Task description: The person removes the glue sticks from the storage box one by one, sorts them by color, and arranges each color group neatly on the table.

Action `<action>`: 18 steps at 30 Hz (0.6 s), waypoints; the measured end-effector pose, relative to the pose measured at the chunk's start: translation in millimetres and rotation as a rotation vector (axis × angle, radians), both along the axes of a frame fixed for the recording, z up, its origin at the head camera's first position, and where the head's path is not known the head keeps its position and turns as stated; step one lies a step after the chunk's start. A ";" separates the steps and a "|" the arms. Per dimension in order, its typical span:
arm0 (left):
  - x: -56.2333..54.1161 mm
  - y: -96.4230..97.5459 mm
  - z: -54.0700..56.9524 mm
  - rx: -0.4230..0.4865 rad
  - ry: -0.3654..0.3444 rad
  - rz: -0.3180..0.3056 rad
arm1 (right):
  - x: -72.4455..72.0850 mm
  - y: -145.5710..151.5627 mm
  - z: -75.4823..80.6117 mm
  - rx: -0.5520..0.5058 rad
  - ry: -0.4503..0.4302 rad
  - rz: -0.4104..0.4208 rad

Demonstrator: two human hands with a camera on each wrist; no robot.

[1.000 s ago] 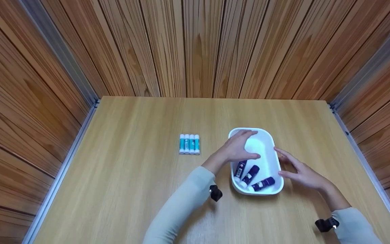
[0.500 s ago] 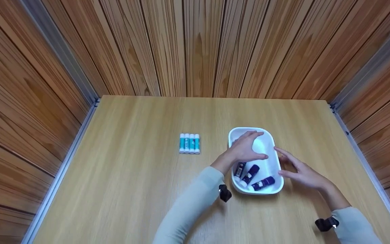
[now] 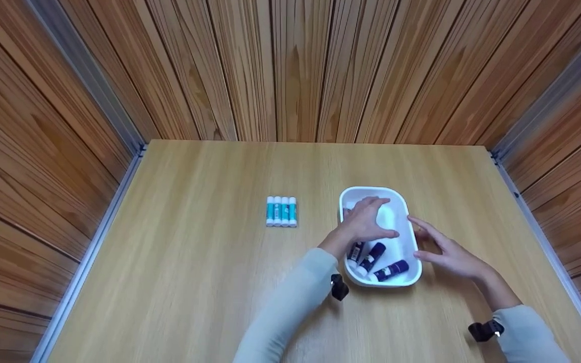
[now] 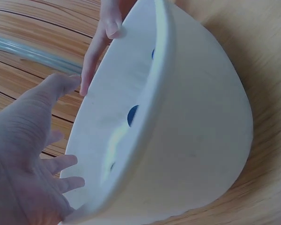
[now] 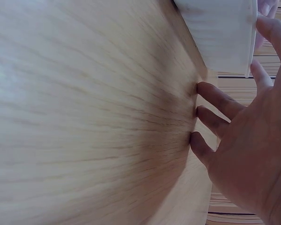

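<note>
A white plastic bin sits right of the table's middle. Three dark purple glue sticks with white ends lie in its near part: one by the left wall, a middle one and a right one. My left hand hovers over the bin with fingers and thumb spread, holding nothing visible. A small dark bit beside it at the bin's left wall is mostly hidden. My right hand touches the bin's right rim with thumb and forefinger; its other fingers reach the table.
A row of several white and teal glue sticks lies side by side left of the bin. Wooden plank walls rise behind and on both sides of the table. Metal rails run along its side edges.
My left hand has moved a little to the right over the bin, mostly in the first half second. The right hand, bin and glue sticks stay put.
</note>
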State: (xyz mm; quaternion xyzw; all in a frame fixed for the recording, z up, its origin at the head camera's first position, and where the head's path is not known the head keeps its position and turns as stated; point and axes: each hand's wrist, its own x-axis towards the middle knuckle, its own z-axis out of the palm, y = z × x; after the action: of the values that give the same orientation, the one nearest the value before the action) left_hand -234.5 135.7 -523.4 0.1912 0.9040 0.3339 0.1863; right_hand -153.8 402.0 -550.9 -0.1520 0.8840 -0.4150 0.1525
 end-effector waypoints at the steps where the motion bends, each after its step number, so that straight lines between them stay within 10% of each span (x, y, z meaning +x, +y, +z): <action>1: -0.2 -0.5 -0.3 0.002 -0.003 0.001 | -0.5 -0.3 -0.1 0.001 -0.003 -0.001; 18: -5.5 -6.1 -2.7 0.140 -0.012 0.012 | -0.2 -2.1 0.6 -0.005 -0.004 -0.003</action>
State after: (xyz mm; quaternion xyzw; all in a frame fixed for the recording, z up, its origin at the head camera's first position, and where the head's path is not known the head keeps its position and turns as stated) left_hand -240.0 129.6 -526.1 0.1964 0.8785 0.3984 0.1757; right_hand -154.0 399.9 -550.3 -0.1504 0.8829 -0.4176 0.1532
